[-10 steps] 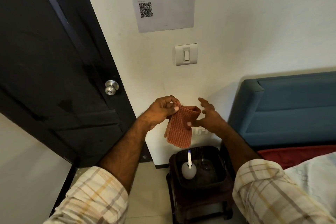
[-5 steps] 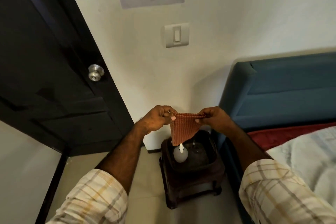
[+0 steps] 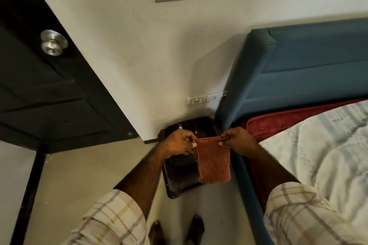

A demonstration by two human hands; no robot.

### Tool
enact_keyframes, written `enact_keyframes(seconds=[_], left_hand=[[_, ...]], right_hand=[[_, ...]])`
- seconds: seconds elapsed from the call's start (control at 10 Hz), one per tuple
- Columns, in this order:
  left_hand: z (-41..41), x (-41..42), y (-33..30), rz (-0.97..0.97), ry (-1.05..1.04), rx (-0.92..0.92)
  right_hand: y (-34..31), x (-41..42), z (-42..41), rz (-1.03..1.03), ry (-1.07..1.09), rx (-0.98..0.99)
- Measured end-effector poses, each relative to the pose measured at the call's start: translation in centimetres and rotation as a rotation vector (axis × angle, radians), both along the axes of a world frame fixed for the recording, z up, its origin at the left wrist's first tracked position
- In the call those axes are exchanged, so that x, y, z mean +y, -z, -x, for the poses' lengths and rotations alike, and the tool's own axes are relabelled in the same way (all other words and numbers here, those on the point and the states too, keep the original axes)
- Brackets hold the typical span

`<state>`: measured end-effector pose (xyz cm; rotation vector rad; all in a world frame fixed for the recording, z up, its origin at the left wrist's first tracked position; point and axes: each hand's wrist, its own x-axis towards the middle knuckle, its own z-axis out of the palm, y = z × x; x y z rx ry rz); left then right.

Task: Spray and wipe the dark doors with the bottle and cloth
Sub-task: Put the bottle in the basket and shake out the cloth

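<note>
An orange-red ribbed cloth [image 3: 214, 162] hangs folded between my two hands, over a dark stool. My left hand [image 3: 180, 142] pinches its top left corner and my right hand [image 3: 237, 140] pinches its top right corner, stretching the upper edge flat. The dark door [image 3: 45, 93] with a silver knob [image 3: 53, 42] stands at the left, well apart from both hands. Of the spray bottle only a small white and blue tip [image 3: 180, 125] shows behind my left hand; the rest is hidden.
A dark plastic stool [image 3: 179, 185] with a dark basin [image 3: 203, 123] on it stands against the white wall. A blue headboard [image 3: 298, 69] and a bed with a light blanket [image 3: 318, 155] fill the right. A wall socket [image 3: 205, 98] sits low; my bare feet [image 3: 177, 228] stand on tiled floor.
The view has tilted down. Both hands have dropped lower with the cloth, and the cloth now hangs as a neat folded rectangle instead of a loose triangle.
</note>
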<state>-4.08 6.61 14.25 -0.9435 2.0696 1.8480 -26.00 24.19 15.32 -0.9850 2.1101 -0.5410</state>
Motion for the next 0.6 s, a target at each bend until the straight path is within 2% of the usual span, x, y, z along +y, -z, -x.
enact_keyframes(seconds=[0.2,0.4,0.5,0.6], left_hand=[[3.4,0.7,8.5,0.166,-0.245,-0.192],[6.2,1.5,15.7,0.15,-0.45,-0.227],[6.7,2.2,18.8,0.249,-0.406,-0.22],[6.5,2.4,20.8,0.377,-0.341,-0.24]], right_hand=[[9.4,-1.8,0.8,-0.052,0.033,0.099],[16.1,-4.1,1.3,-0.084,0.034,0.233],[16.7,-4.6,0.9,-0.087,0.078,0.302],[15.8,-4.8,0.5,-0.077,0.094,0.288]])
